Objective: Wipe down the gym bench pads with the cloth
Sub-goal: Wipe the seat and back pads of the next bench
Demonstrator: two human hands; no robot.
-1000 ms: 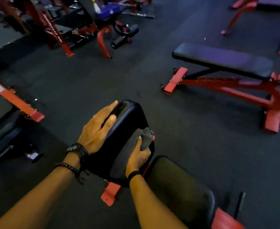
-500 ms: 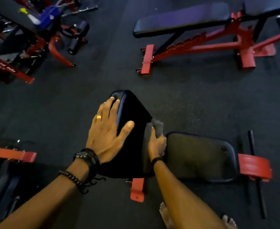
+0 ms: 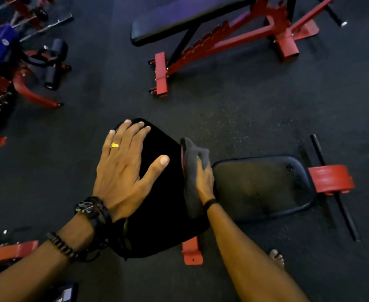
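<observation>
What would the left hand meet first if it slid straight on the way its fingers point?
The left hand lies flat on the raised pad, fingers reaching its far edge. Straight on, it would slip off that edge with only dark floor beyond and lower down, though depth is hard to judge.

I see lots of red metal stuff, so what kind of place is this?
Most likely a gym. A padded bench on a red frame stands on the dark floor, a barbell lies at the back left, and the right hand presses a cloth to a bench pad.
</observation>
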